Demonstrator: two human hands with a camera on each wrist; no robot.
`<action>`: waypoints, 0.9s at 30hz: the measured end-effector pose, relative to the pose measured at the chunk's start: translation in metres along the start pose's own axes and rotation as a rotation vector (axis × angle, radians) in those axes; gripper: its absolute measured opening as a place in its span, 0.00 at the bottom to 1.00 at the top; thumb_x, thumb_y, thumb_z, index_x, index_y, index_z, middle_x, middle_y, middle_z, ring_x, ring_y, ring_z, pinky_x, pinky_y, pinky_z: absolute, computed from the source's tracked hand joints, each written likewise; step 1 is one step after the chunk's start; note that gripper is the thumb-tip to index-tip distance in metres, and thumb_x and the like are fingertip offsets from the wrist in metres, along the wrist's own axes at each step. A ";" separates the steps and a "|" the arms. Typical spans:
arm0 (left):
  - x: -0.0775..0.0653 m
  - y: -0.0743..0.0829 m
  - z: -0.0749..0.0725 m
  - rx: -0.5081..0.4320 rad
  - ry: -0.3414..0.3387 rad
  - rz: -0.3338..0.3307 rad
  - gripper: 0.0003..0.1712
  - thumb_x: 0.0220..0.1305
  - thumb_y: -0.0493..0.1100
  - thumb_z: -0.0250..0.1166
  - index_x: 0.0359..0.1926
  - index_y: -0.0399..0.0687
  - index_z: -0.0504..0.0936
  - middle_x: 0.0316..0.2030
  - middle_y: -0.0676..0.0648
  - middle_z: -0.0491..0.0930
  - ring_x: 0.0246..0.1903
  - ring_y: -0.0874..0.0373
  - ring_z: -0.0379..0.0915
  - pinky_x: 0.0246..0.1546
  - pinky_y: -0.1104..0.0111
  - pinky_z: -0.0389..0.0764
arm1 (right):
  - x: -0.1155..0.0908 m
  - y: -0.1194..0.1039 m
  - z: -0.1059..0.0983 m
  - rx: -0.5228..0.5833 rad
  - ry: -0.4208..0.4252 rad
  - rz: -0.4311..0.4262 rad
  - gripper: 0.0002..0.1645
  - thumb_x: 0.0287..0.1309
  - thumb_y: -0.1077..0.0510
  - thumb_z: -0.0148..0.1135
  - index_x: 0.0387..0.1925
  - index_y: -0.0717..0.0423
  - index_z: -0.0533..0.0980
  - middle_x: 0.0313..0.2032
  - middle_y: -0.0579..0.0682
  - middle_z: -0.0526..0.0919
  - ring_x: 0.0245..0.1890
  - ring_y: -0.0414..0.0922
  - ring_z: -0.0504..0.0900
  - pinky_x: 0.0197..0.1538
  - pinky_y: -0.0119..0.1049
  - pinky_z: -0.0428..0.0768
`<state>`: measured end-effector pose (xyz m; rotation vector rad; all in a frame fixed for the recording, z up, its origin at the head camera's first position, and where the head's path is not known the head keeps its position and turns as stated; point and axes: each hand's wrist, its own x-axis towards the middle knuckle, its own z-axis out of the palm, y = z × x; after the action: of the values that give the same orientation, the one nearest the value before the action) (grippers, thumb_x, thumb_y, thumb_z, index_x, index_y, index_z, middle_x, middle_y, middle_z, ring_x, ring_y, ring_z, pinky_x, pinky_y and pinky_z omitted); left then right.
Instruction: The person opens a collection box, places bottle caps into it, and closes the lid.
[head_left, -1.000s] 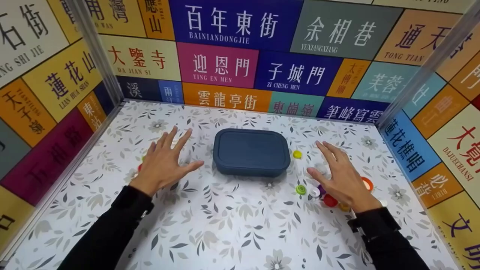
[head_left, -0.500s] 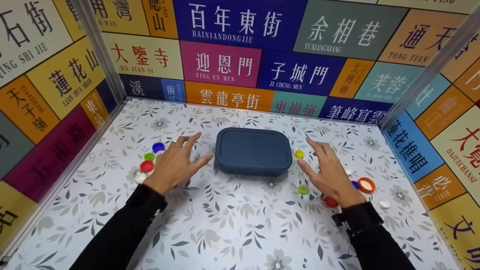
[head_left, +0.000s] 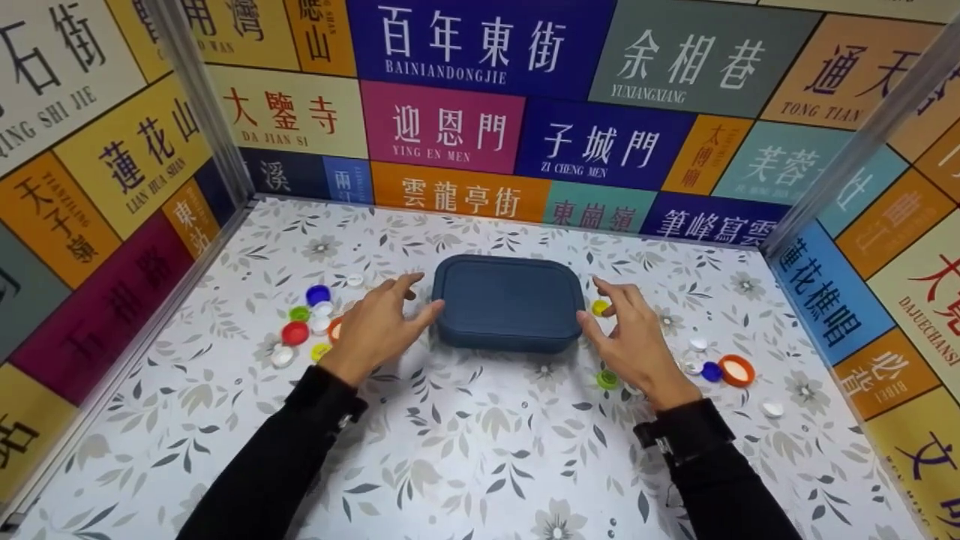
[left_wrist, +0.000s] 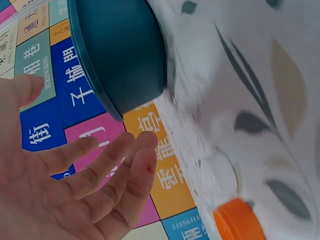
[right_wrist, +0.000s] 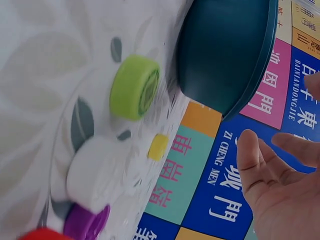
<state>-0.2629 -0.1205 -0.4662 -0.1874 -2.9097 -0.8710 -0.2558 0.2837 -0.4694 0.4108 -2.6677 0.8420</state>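
Observation:
A dark blue lidded box (head_left: 510, 304), rectangular with rounded corners, sits on the floral table cover. My left hand (head_left: 382, 326) is at its left side, thumb tip right by the edge and the other fingers slightly bent. On the opposite side is my right hand (head_left: 634, 341), its thumb tip overlapping the box's right edge in the head view. In the left wrist view, a gap shows between the fingers (left_wrist: 140, 170) and the box (left_wrist: 122, 55). The right wrist view likewise shows the fingertips just short of the box wall (right_wrist: 225, 55). Neither hand holds anything.
Several bottle caps lie left of the box, including a blue cap (head_left: 318, 295) and a red cap (head_left: 295, 333). More lie to the right: a yellow cap (head_left: 600, 307), a green cap (head_left: 607, 379), an orange cap (head_left: 736, 370). Sign-printed walls (head_left: 442, 127) enclose the table.
Both hands have moved inward from the sides to the box's two ends, their fingers less spread. Caps under the left hand have come into view. The box has stayed put.

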 end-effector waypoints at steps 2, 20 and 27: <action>0.002 0.002 0.003 -0.015 -0.001 -0.011 0.46 0.83 0.76 0.62 0.87 0.56 0.75 0.66 0.41 0.91 0.63 0.41 0.89 0.61 0.43 0.91 | 0.001 -0.002 0.003 0.010 0.014 0.004 0.39 0.83 0.47 0.71 0.85 0.58 0.74 0.68 0.64 0.83 0.52 0.58 0.87 0.44 0.38 0.83; 0.011 0.012 0.021 -0.230 0.011 -0.153 0.29 0.83 0.57 0.72 0.75 0.49 0.88 0.42 0.50 0.96 0.36 0.55 0.90 0.39 0.62 0.83 | 0.003 -0.013 0.024 0.101 0.069 0.121 0.25 0.78 0.57 0.75 0.69 0.64 0.86 0.57 0.64 0.87 0.46 0.56 0.93 0.50 0.46 0.93; 0.012 0.011 0.022 -0.303 -0.010 -0.174 0.26 0.82 0.53 0.73 0.71 0.45 0.91 0.43 0.47 0.96 0.38 0.55 0.89 0.41 0.66 0.84 | 0.002 -0.011 0.029 0.100 0.095 0.142 0.23 0.74 0.59 0.78 0.66 0.64 0.89 0.55 0.65 0.86 0.44 0.56 0.93 0.49 0.36 0.89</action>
<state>-0.2743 -0.0978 -0.4767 0.0408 -2.8192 -1.3402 -0.2593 0.2572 -0.4854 0.2006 -2.5987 1.0133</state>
